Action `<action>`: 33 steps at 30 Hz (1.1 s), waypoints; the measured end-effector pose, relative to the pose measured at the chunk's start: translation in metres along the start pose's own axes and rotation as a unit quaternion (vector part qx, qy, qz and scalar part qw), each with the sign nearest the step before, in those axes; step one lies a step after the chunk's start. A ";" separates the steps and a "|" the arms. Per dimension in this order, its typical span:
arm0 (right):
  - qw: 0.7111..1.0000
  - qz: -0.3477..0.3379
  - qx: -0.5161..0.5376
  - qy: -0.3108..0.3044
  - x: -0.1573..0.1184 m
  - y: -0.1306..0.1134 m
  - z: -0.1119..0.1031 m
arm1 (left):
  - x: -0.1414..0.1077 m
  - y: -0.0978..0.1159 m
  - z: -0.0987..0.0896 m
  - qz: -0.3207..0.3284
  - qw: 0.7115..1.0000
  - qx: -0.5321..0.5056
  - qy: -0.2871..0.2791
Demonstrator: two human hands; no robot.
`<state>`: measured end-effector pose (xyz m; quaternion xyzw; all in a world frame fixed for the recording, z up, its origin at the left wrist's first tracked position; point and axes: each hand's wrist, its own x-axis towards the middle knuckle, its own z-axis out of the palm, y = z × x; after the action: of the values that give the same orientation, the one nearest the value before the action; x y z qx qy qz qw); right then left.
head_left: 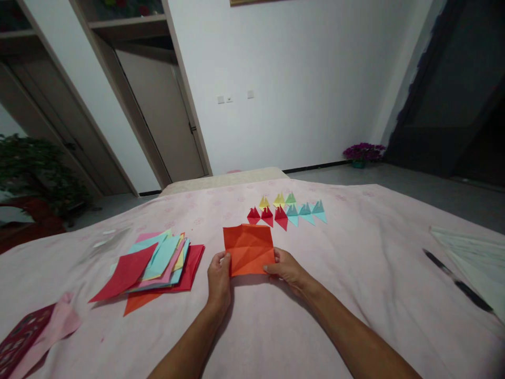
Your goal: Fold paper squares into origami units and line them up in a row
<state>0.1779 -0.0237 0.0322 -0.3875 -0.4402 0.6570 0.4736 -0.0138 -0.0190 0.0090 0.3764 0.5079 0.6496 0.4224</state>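
An orange sheet of paper [250,248] with crease lines is held up just above the pink cloth. My left hand [220,273] pinches its left edge, thumb and fingers closed on it. At the lower right corner, my right hand [287,268] grips the same sheet between thumb and fingers. Beyond the sheet stand small folded paper figures in two rows: red ones [267,215], light blue ones [305,211], yellow ones [279,199] and a green one [291,198]. To the left lies a loose pile of coloured paper sheets [161,258].
The table has a pink cloth [355,263]. A black pen [455,280] lies at the right beside papers [473,252]. At the lower left are a dark red patterned item [26,334] and pink paper [57,326]. A clear plastic wrapper [104,242] rests at the left.
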 end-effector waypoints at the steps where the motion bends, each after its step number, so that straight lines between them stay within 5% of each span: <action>1: 1.000 0.002 -0.016 0.001 0.001 0.001 -0.001 | 0.000 0.000 -0.001 -0.011 1.000 -0.012 -0.008; 9: 0.999 -0.028 -0.034 0.002 0.008 0.010 -0.008 | 0.001 0.005 -0.006 -0.054 0.990 -0.100 -0.083; 14: 0.998 -0.059 0.037 0.001 0.005 0.006 -0.008 | 0.000 0.004 -0.008 -0.055 0.991 -0.056 -0.107; 23: 0.987 -0.111 0.051 0.109 0.013 0.009 -0.021 | -0.008 0.006 -0.003 -0.061 0.964 0.016 -0.257; 25: 0.981 -0.149 0.003 0.127 0.014 0.006 -0.021 | -0.007 0.005 -0.006 0.010 0.965 0.099 -0.243; 27: 0.958 -0.224 -0.095 0.154 0.012 0.000 -0.021 | -0.005 0.007 -0.012 0.147 0.952 0.197 -0.185; 30: 0.885 -0.358 -0.241 0.175 0.007 -0.007 -0.021 | 0.004 0.013 -0.024 0.380 0.873 0.285 -0.111; 33: 0.815 -0.418 -0.369 0.159 0.003 -0.008 -0.023 | 0.014 0.018 -0.032 0.478 0.807 0.332 -0.101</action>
<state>0.2012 -0.0146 0.0324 -0.4108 -0.6875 0.1133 0.5880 -0.0516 -0.0195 0.0208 0.7522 0.4032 0.5194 -0.0435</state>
